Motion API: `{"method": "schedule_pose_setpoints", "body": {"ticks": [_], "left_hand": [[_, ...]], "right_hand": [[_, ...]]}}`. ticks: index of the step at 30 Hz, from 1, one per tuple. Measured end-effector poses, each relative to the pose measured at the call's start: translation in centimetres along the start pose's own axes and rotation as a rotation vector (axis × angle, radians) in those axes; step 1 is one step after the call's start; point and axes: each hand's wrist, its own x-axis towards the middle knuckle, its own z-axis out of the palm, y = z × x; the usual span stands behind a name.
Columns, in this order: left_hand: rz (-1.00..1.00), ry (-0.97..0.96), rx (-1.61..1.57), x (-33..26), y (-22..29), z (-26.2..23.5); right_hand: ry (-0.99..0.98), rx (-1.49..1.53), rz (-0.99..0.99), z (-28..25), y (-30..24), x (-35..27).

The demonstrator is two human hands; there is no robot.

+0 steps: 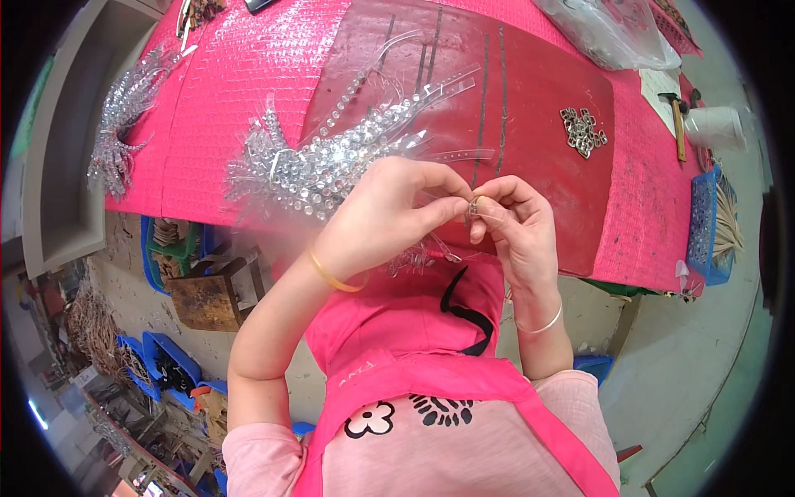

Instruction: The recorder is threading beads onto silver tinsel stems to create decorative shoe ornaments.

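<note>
Above the mat's near edge, my left hand (pixel 402 203) and my right hand (pixel 522 236) meet fingertip to fingertip, both closed in a pinch. Between them is a small metal buckle (pixel 473 206), with a thin clear strip running by my right thumb. The fingers partly hide how the strip passes the buckle. Beside my left hand lies a bundle of clear straps (pixel 331 170) set with round sparkling stones, tied near its left end. A pile of small metal buckles (pixel 584 132) rests to the far right on the dark red mat (pixel 546 99).
Another bundle of clear straps (pixel 120 124) lies at the table's left. At the right are a hammer (pixel 680 132), a white spool (pixel 716 127) and a blue basket (pixel 702 224) of pale strips. A plastic bag (pixel 617 33) sits at the back. Below left stands a wooden stool (pixel 207 300).
</note>
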Motion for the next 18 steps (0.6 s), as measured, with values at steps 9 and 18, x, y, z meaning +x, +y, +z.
{"method": "schedule_pose_setpoints", "body": {"ticks": [9,18], "left_hand": [[0.193,0.171,0.166,-1.4,-0.3,0.4],[0.236,0.204,0.130,-1.4,-1.8,0.0]], "right_hand": [[0.104,-0.923,-0.687,1.8,0.7,-0.2],[-0.051,-0.561,-0.386,2.2,0.2,-0.4]]}}
